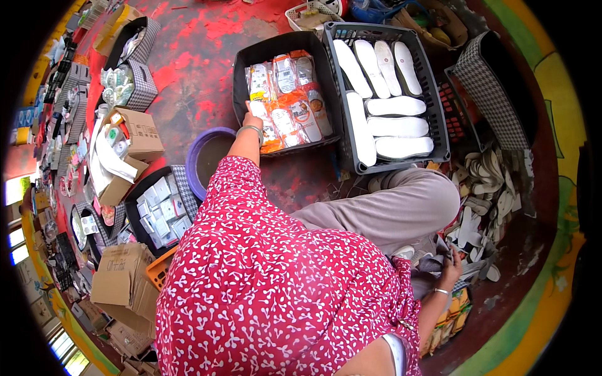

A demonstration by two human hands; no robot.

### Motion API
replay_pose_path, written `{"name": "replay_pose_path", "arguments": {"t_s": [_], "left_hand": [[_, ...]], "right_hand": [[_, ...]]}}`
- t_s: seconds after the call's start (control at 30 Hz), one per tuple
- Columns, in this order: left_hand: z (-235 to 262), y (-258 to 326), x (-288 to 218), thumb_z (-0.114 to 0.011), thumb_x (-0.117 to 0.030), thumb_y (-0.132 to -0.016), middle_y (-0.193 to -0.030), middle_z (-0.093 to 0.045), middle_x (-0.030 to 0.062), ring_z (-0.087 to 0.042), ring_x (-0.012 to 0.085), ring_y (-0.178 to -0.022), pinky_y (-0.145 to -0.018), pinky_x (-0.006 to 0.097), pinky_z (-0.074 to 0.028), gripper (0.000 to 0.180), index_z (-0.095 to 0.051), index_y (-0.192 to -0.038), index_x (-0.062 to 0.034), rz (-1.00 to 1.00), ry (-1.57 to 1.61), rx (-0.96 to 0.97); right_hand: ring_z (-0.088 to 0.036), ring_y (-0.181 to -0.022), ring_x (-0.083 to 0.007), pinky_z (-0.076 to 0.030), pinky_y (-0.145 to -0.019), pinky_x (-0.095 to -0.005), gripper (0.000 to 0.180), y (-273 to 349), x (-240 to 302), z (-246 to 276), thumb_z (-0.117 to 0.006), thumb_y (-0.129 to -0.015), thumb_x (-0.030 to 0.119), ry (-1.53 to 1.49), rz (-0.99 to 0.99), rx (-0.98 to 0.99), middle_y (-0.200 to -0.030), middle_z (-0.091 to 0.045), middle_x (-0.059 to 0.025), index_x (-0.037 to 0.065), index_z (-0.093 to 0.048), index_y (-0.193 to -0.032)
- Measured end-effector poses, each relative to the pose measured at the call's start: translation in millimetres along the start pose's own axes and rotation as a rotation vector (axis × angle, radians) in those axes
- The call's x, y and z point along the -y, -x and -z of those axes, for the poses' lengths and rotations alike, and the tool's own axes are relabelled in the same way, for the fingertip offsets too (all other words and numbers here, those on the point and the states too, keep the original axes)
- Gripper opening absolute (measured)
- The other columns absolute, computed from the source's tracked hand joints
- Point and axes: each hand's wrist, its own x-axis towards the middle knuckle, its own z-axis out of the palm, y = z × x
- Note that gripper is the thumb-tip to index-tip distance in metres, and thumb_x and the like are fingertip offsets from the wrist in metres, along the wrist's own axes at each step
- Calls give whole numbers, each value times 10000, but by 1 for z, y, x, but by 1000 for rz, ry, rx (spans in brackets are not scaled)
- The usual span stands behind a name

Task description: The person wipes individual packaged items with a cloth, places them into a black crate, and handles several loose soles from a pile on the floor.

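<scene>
Adjoining the grey plastic crate [437, 119] of white insoles [397, 127] is the black bin [240, 83] of packaged insoles [301, 111]. Left hand [252, 120] at its left side, right hand [450, 267] by loose insoles [466, 228]; neither grip discernible. Apparent step: handling the bin; next likely needs firm purchase.

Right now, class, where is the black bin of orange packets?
The black bin is upper centre in the head view, left of the grey crate, near the purple basin, with the left hand at its left side.

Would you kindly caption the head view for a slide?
Left hand at a bin of orange packets, beside a crate of insoles.
</scene>
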Motion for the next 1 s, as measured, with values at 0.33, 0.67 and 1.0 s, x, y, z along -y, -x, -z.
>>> {"name": "replay_pose_path", "arguments": {"t_s": [0.33,0.67,1.0], "left_hand": [[-35,30,0,-450,-163,-873,-1412,-303,169,-252,333,-1325,-1036,425,-298,502,-347,-1357,-77,-215,-802,84],[-74,-2,24,-478,-299,-853,-1218,-468,221,-441,324,-1157,-948,425,-387,437,-501,-1196,-28,-245,-992,330],[-93,-68,35,-470,-289,-842,-1064,-591,252,-574,347,-1022,-872,435,-447,391,-600,-1084,-12,-542,-1140,465]], "right_hand": [[-578,-938,-145,-433,-859,-256,468,0,-11,1,-457,-700,-122,40,-25,-15,-1061,-609,-78,-28,-581,-1141],[-578,-946,-166,-419,-872,-256,426,11,-22,-4,-484,-703,-94,75,-174,-33,-1034,-621,-75,-19,-602,-1105],[-578,-832,-135,-435,-750,-221,418,27,30,-51,-496,-652,-48,-195,-106,-155,-934,-631,-38,-12,-630,-1046]]}}
